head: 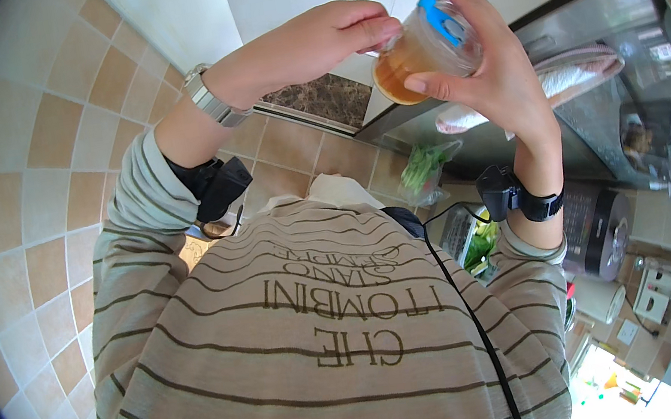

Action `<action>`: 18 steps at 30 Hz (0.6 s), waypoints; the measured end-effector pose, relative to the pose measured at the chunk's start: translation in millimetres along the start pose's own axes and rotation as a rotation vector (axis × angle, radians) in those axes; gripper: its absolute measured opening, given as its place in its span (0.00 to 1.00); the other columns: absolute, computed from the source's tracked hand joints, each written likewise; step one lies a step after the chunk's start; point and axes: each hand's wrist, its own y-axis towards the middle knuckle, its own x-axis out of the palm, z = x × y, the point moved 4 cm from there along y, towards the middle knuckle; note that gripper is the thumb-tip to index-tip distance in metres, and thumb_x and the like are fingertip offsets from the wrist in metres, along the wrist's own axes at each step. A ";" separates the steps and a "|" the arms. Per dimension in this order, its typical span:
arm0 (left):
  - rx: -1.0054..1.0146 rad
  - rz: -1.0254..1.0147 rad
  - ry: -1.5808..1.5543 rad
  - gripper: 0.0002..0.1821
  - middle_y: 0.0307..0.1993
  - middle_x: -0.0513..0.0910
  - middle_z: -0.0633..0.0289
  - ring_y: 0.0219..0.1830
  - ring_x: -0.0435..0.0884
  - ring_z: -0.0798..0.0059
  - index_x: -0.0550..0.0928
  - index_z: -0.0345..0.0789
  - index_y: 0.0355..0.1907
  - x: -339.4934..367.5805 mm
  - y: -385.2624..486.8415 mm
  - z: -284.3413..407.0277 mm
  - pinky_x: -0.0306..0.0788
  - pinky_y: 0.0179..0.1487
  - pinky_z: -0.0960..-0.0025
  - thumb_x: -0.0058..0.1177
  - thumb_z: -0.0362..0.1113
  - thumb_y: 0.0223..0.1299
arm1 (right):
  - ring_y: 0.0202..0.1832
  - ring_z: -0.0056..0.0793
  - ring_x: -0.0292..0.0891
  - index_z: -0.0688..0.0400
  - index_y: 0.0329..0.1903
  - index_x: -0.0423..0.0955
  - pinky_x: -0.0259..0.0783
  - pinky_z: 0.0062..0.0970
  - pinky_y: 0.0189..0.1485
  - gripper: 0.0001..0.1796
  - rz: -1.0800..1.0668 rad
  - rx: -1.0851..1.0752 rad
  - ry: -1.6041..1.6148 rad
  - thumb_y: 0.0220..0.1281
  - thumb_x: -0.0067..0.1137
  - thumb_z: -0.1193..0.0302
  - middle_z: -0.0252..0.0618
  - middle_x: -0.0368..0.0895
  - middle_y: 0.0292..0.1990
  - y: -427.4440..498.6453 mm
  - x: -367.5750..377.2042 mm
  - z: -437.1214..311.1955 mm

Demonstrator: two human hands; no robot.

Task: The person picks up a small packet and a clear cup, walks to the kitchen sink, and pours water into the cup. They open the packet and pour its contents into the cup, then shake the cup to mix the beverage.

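Between my hands is a clear plastic jar [420, 55] of amber-brown contents, tilted, with a blue clip on its lid. My right hand [493, 65] grips it, thumb on the lower side and fingers around the lid end. From the other side, the thumb and bent fingers of my left hand [342, 36] pinch at the jar's edge; exactly what they pinch is hard to make out. A metal wristwatch [208, 98] is on my left wrist. Black straps with small devices [499, 191] are on both forearms.
White panels rise in front, with dark marbled stone [326, 101] below. At right are a folded cloth [575, 73], bagged greens [427, 170], a vegetable container [478, 247], a dark appliance [595, 229] and a paper roll [599, 297]. Tiled wall [42, 208] stands left.
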 end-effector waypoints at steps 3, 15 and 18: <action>-0.136 0.073 -0.065 0.17 0.24 0.63 0.76 0.23 0.52 0.88 0.73 0.37 0.36 -14.7 24.8 -8.8 0.49 0.26 0.82 0.40 0.49 0.70 | 0.53 0.39 0.72 0.57 0.65 0.61 0.69 0.32 0.54 0.49 -0.029 0.122 0.353 0.37 0.76 0.60 0.48 0.73 0.50 24.5 -5.7 34.8; -0.269 -0.164 0.034 0.17 0.27 0.69 0.73 0.23 0.60 0.88 0.75 0.38 0.38 -93.3 148.6 -71.5 0.57 0.27 0.83 0.39 0.49 0.70 | 0.44 0.40 0.76 0.53 0.54 0.70 0.72 0.32 0.45 0.35 0.164 0.177 0.072 0.38 0.70 0.59 0.42 0.76 0.43 115.5 10.4 136.3; -0.270 -0.220 0.095 0.17 0.29 0.72 0.72 0.24 0.63 0.88 0.76 0.37 0.41 -133.4 188.2 -96.9 0.60 0.28 0.82 0.39 0.49 0.70 | 0.44 0.38 0.76 0.53 0.55 0.69 0.72 0.31 0.44 0.36 0.198 0.236 0.041 0.38 0.70 0.60 0.40 0.76 0.43 157.3 18.5 161.4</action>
